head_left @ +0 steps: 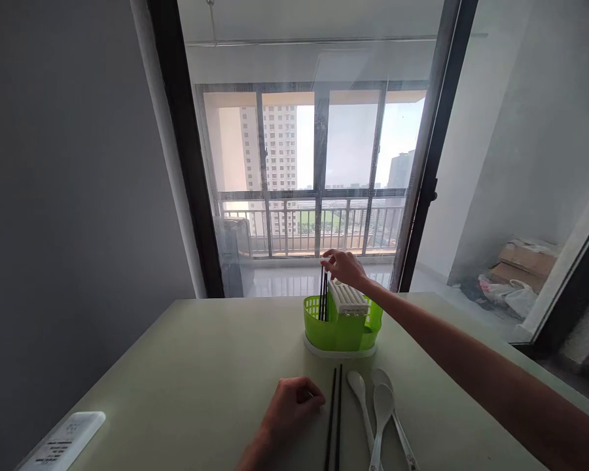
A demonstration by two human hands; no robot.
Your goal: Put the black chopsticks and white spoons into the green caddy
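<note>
While my right hand pinches the tops of the upright chopsticks in the caddy, I judge a light, vertical hold best, to avoid snagging. My left hand, loosely curled, nothing visible in its grasp, rests on the table beside the loose pair.

Holder on bench, near far edge, just right of frame centre. Upright chopsticks in its left compartment, rack to their right; right hand at the chopstick tops. In front of holder, bottom of frame, left to right: left hand, two loose chopsticks, three overlapping spoons. Case lower left. Window behind bench, upper centre. Cardboard box beyond bench, right side.
</note>
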